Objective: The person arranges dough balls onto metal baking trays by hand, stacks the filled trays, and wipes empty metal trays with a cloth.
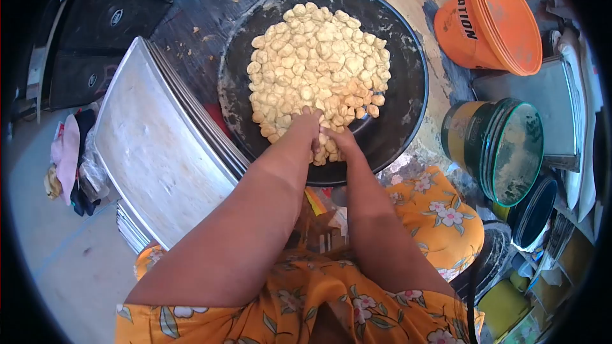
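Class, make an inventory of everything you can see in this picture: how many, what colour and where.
Lumps: too many to count, pale yellow-beige, heaped in the basin
Basin: one, black, top centre
Metal trays: several, silver-grey, stacked left of the basin
Boxes with oval badges: two, black, upper left
Cloth: one, pink, far left
Orange bucket: at least one, upper right
Green bucket: at least one, below the orange one
Small clutter: uncounted, mixed colours, edges; too unclear to name
Clothing: orange floral, bottom
Forearms: two, reaching up the middle
Left hand: one, at the heap's near edge
Right hand: one, beside the left
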`<state>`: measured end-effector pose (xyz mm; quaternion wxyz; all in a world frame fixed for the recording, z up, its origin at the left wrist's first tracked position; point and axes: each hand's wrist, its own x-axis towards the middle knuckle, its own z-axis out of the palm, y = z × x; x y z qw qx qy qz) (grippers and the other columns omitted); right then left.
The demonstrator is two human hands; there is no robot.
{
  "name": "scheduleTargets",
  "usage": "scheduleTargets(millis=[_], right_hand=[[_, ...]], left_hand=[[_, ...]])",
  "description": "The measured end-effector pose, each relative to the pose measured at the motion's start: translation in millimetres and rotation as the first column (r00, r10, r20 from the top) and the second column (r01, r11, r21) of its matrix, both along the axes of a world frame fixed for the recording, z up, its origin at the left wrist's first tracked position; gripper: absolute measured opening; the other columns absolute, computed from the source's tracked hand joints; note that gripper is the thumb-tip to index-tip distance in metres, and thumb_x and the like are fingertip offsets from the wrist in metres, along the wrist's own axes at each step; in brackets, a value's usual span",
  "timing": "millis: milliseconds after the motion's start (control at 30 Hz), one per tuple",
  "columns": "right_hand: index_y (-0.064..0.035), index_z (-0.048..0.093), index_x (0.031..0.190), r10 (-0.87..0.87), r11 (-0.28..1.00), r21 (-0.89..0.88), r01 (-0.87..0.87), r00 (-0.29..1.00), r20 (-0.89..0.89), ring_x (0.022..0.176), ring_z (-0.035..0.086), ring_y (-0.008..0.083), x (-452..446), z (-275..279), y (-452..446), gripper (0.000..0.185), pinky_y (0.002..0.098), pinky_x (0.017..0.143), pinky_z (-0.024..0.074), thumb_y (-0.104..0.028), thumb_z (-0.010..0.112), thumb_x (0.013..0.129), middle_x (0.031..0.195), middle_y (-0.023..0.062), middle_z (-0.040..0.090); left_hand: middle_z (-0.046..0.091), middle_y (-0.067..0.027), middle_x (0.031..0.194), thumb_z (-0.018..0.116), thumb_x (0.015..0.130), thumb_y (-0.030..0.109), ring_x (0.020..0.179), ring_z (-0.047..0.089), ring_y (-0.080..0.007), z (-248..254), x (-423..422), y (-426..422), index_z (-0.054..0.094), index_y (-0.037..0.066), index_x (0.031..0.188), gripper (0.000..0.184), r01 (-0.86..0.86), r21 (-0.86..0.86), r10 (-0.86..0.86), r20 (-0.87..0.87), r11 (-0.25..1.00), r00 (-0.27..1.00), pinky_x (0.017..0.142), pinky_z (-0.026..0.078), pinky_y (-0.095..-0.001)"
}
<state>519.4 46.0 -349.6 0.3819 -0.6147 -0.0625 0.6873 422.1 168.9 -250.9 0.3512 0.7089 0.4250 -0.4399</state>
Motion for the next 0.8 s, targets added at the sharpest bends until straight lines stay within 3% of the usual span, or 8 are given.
scheduleTargets(millis=[200,367,433,500,567,600,700,800], right_hand=[[-0.0019,0.054,0.124,-0.347,0.936,-0.048,0.349,0.890,-0.296,0.101,0.064,0.0283,-11,3,2,0.044,0.0450,0.088,0.0529,-0.017,0.066,0.085,0.116,0.0128,0.064],[-0.0058,0.056,0.123,-0.376,0.920,-0.091,0.381,0.793,-0.478,0.102,0.064,0.0312,14,35,44,0.039,0.0524,0.090,0.0514,-0.032,0.054,0.094,0.115,0.0135,0.065],[0.0017,0.057,0.119,-0.315,0.929,0.073,0.362,0.880,-0.354,0.092,0.067,0.0276,28,113,69,0.041,0.0447,0.081,0.0559,-0.026,0.063,0.089,0.107,0.0142,0.067],[0.0085,0.054,0.120,-0.257,0.922,0.212,0.324,0.922,-0.291,0.091,0.067,0.0267,37,154,99,0.049,0.0422,0.075,0.0566,-0.020,0.069,0.083,0.109,0.0160,0.065],[0.0018,0.059,0.116,-0.168,0.918,0.341,0.201,0.978,-0.125,0.092,0.067,0.0226,33,217,117,0.035,0.0350,0.079,0.0553,-0.020,0.063,0.088,0.106,0.0138,0.067],[0.0043,0.053,0.122,-0.097,0.867,0.475,0.148,0.987,-0.131,0.092,0.066,0.0219,24,254,122,0.051,0.0338,0.073,0.0544,-0.018,0.073,0.081,0.107,0.0137,0.065],[0.0030,0.051,0.118,0.023,0.721,0.693,0.007,0.999,-0.035,0.089,0.065,0.0201,-32,356,123,0.051,0.0319,0.074,0.0538,-0.018,0.076,0.079,0.103,0.0125,0.064],[0.0022,0.048,0.119,0.118,0.637,0.763,-0.111,0.992,0.047,0.089,0.063,0.0194,-103,406,116,0.059,0.0299,0.075,0.0535,-0.019,0.081,0.075,0.101,0.0136,0.062]], left_hand=[[0.049,-0.0242,0.133,0.083,0.054,0.012,0.110,0.059,-0.0393,-37,-13,31,0.035,0.016,0.146,0.104,-0.149,-0.134,0.176,0.217,0.980,0.960,0.080,0.056,-0.0450],[0.056,-0.0236,0.125,0.076,0.061,0.006,0.093,0.066,-0.0315,70,16,66,0.032,0.015,0.148,0.099,-0.296,-0.133,0.321,0.256,0.946,0.912,0.064,0.058,-0.0393],[0.058,-0.0217,0.123,0.077,0.060,0.007,0.088,0.067,-0.0311,107,17,80,0.033,0.013,0.148,0.098,-0.431,-0.154,0.458,0.298,0.889,0.838,0.058,0.057,-0.0367],[0.057,-0.0222,0.123,0.077,0.061,0.009,0.096,0.065,-0.0307,176,7,87,0.034,0.010,0.146,0.096,-0.423,-0.078,0.409,0.462,0.903,0.787,0.065,0.057,-0.0381],[0.057,-0.0216,0.122,0.078,0.062,0.012,0.100,0.063,-0.0297,232,-20,79,0.036,0.006,0.144,0.092,-0.436,0.106,0.268,0.653,0.893,0.708,0.074,0.055,-0.0370],[0.057,-0.0213,0.121,0.078,0.063,0.013,0.103,0.062,-0.0292,257,-40,74,0.037,0.004,0.143,0.091,-0.455,0.204,0.179,0.725,0.867,0.665,0.079,0.054,-0.0365],[0.058,-0.0185,0.118,0.078,0.065,0.015,0.108,0.059,-0.0258,315,-112,24,0.040,0.001,0.138,0.083,-0.749,0.289,0.093,0.902,0.595,0.422,0.091,0.048,-0.0330],[0.059,-0.0132,0.113,0.076,0.069,0.012,0.105,0.059,-0.0222,343,-185,-22,0.041,0.002,0.132,0.073,-0.877,-0.003,0.208,0.972,0.480,0.110,0.091,0.047,-0.0330]])
